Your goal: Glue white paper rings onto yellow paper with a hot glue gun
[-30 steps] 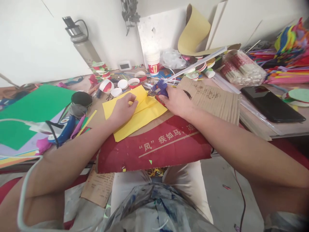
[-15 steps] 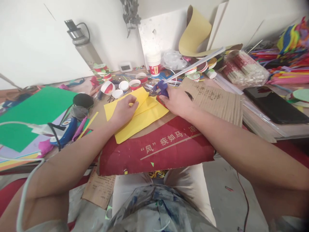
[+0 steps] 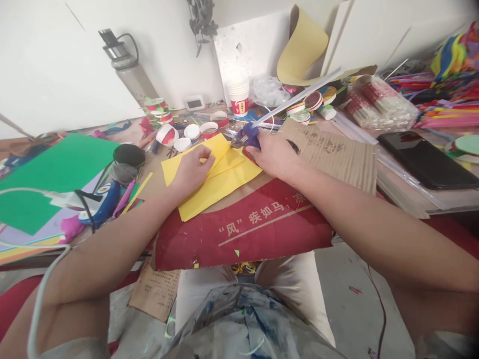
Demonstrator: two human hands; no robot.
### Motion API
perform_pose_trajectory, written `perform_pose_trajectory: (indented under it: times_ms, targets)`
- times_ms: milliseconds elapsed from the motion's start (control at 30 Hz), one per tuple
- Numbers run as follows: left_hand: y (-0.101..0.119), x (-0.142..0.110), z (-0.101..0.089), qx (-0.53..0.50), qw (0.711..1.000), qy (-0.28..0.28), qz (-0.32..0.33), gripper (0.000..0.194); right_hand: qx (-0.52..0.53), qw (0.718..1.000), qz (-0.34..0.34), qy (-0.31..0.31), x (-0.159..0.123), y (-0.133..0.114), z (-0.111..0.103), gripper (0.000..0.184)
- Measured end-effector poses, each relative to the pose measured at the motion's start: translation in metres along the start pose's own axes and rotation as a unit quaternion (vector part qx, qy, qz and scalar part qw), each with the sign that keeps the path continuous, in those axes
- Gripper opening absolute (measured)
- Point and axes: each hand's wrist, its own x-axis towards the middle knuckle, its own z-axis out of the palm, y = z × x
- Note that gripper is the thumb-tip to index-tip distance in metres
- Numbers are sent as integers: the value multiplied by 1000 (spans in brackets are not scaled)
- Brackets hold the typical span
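Observation:
My right hand (image 3: 275, 153) is wrapped round a blue hot glue gun (image 3: 247, 135). A long clear glue stick (image 3: 299, 95) juts from its back, up and to the right. The gun's nozzle is at the right edge of a folded sheet of yellow paper (image 3: 217, 187). My left hand (image 3: 195, 168) rests on that paper with curled fingers, pinching a raised flap; the fingertips are partly hidden. Under the paper is a cardboard sheet (image 3: 247, 234) with a red printed face, reaching over the table's front edge.
Green paper (image 3: 56, 174) and a blue device (image 3: 99, 202) with a white cable lie at left. Paper cups (image 3: 238, 99), cut cup rings (image 3: 208, 130) and a bottle (image 3: 136, 82) stand behind. Corrugated cardboard (image 3: 333, 154) and a black phone (image 3: 426, 159) are at right.
The glue stick behind the gun has shifted slightly, its far end a little further left. Both hands and the yellow paper stay almost in place.

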Motion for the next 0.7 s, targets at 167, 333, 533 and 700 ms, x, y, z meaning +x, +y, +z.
perform_pose_trajectory:
  times_ms: [167,333,533,700]
  targets:
    - [0,1,1,1,1000,2,-9,8,5,1000,-5,2,3,-1,8,39]
    - [2,2,-1,8,1000,9,-25,8,4,1000,4,1,4,-1,7,41]
    - [3,2,-2,10,1000,7,-20,10,13,1000,7,-5,4,-1,3,40]
    - [2,2,-1,13,1000,8,-21,10,26,1000,10,-13,3,-2,2,42]
